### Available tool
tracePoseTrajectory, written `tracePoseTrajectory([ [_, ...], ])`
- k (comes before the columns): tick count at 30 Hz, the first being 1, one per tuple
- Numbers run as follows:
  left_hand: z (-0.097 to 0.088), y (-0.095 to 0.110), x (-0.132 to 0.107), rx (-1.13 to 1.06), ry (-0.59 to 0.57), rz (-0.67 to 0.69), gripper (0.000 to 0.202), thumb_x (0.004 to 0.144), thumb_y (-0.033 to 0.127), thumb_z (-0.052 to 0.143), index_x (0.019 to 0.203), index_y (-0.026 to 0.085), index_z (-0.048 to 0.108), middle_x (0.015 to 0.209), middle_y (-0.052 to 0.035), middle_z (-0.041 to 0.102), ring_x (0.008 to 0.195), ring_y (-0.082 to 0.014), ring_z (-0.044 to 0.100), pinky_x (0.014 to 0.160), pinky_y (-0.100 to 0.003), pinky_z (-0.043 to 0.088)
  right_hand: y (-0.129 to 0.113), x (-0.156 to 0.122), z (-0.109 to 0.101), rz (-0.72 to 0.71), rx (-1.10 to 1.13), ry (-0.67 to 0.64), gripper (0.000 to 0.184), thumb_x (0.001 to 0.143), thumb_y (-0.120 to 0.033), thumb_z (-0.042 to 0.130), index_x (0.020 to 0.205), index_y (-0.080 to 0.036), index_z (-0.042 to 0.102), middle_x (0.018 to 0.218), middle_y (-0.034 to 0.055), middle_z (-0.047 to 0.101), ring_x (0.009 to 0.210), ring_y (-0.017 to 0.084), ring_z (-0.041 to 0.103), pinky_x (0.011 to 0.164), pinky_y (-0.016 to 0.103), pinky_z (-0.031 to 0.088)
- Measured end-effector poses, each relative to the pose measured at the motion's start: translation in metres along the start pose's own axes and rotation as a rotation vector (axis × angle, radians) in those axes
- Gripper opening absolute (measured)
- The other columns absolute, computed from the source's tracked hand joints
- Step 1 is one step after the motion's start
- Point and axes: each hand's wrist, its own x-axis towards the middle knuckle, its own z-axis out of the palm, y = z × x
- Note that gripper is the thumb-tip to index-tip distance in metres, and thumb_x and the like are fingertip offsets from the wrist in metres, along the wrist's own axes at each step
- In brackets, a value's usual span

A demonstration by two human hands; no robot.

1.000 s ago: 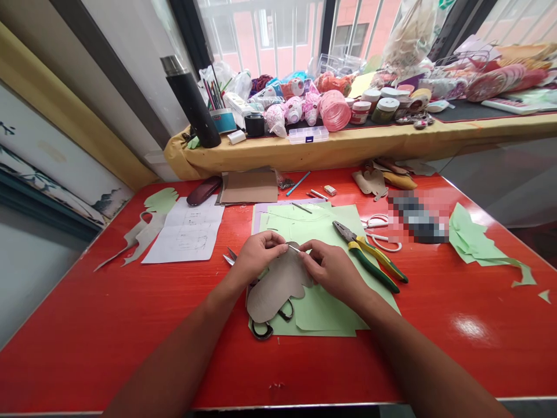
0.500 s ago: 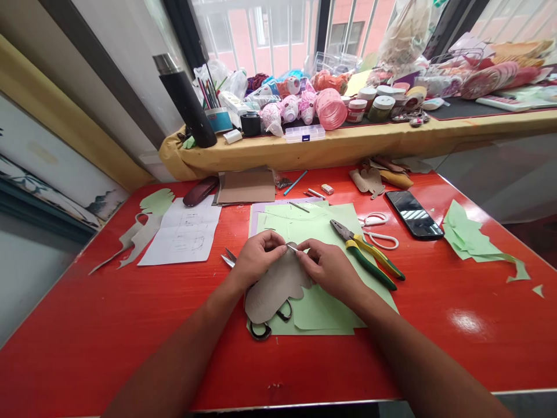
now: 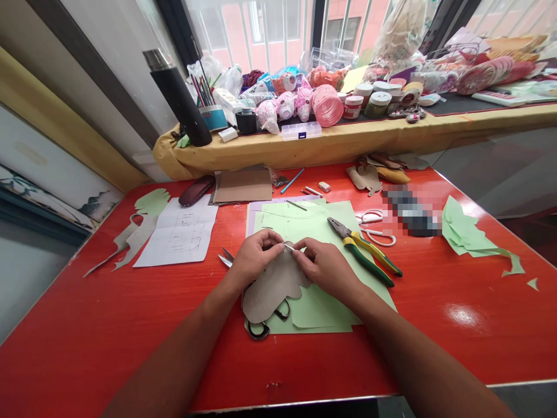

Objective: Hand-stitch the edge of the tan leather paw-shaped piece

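Note:
A grey-beige scalloped cutout (image 3: pixel 272 293), leather or felt by its look, lies tilted beneath my two hands. At its upper edge my left hand (image 3: pixel 255 256) is closed, thumb and fingers pinching the cutout. My right hand (image 3: pixel 325 266) pinches a thin silvery-white stick (image 3: pixel 289 247), whose other end meets the left fingertips; its exact kind is too small to tell. Black-handled scissors (image 3: pixel 259 332) lie partly hidden under the cutout and left hand. Below everything are light green paper sheets (image 3: pixel 326 316). Pliers with green-yellow handles (image 3: pixel 365 249) rest right of my right hand.
White-handled scissors (image 3: pixel 385 238) and a pixelated dark object (image 3: pixel 411 212) lie to the right, near green paper scraps (image 3: pixel 463 229). On the left are a drawn-on white sheet (image 3: pixel 178 235) and grey offcuts (image 3: pixel 134 238). A crowded windowsill (image 3: pixel 261 148) borders the red table (image 3: pixel 435 348).
The whole view has shifted slightly, with things sitting a little further left. Both hands keep nearly the same pinch; the thin stick shows slightly more of its length between them.

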Motion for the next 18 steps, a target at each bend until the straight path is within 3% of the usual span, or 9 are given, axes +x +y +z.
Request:
tracePoseTrajectory([
  [6,0.003,0.005,-0.004,0.068,0.029,0.037,0.013,0.087,0.033,0.069,0.091,0.020,0.065,0.083,-0.0006,0.071,0.080,-0.0169,0.067,0.073,-0.026,0.048,0.001,0.000,0.001,-0.001,-0.030,0.006,0.021,0.100,-0.035,0.055,0.104,-0.022,0.071,0.069,0.0007,0.071,0.060,0.018,0.060,0.057,0.027,0.033],
  [13,0.010,0.007,-0.010,0.229,0.090,0.111,0.006,0.090,0.028,0.062,0.091,0.023,0.065,0.082,0.0018,0.072,0.078,-0.0163,0.068,0.070,-0.025,0.047,0.000,0.000,0.009,-0.034,-0.278,-0.017,0.024,0.106,-0.033,0.050,0.119,-0.021,0.065,0.089,0.0071,0.079,0.076,0.023,0.070,0.062,0.029,0.031],
  [18,0.013,0.006,-0.014,0.361,0.118,0.167,0.009,0.093,0.029,0.058,0.093,0.024,0.065,0.081,0.0020,0.070,0.071,-0.0152,0.063,0.064,-0.025,0.044,-0.002,-0.001,0.010,-0.029,-0.314,-0.037,0.024,0.107,-0.032,0.048,0.118,-0.019,0.065,0.088,0.0083,0.078,0.075,0.024,0.069,0.060,0.030,0.027],
])
